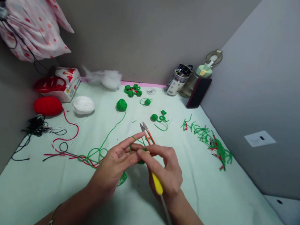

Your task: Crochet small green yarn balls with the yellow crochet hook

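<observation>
My right hand (166,171) is closed around the yellow grip of a crochet hook (157,184), whose tip meets the green work between my hands. With my left hand (118,161) I pinch a small green crochet piece (141,161), mostly hidden by my fingers. Green yarn runs over my raised left index finger. Just beyond my fingertips lie thread snips (149,132) with orange handles. A green yarn ball (121,105) trails a strand toward loose loops (95,156) left of my hands.
Red yarn (48,106), white yarn (83,105) and tangled black cord (37,126) lie left. Finished green pieces (133,90) sit at the back. Yarn scraps (214,144) line the right side. A pen cup (177,82), bottle (198,78) and phone (199,93) stand at the back right.
</observation>
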The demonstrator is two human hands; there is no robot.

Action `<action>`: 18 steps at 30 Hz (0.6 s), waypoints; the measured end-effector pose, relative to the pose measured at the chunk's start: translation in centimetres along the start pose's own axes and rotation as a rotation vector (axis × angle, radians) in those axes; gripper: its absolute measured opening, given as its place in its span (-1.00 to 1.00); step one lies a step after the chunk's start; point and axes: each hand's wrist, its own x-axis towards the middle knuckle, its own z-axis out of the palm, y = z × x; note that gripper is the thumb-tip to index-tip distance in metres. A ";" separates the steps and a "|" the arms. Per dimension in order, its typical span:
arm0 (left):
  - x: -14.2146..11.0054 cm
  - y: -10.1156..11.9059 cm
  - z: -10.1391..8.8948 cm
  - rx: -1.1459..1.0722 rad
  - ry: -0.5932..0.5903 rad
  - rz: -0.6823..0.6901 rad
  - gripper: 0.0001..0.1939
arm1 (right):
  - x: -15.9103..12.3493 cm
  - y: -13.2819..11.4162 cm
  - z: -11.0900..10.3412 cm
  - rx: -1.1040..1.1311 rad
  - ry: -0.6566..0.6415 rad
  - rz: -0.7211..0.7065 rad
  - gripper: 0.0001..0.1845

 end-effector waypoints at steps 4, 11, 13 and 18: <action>0.0 0.5 0.2 -0.139 -0.063 -0.112 -0.70 | 0.1 0.2 -0.3 0.115 0.083 0.059 -0.61; -0.1 1.1 -0.2 -0.064 -0.116 -0.086 -0.67 | 2.0 0.6 -0.9 0.777 0.136 0.505 -0.84; -0.1 0.8 -0.2 0.010 -0.098 -0.053 -0.66 | 2.0 0.4 -0.5 0.701 0.077 0.455 -0.87; -0.1 0.4 -0.1 0.098 -0.044 0.013 -0.63 | 1.6 -0.2 0.1 0.414 0.036 0.268 -0.77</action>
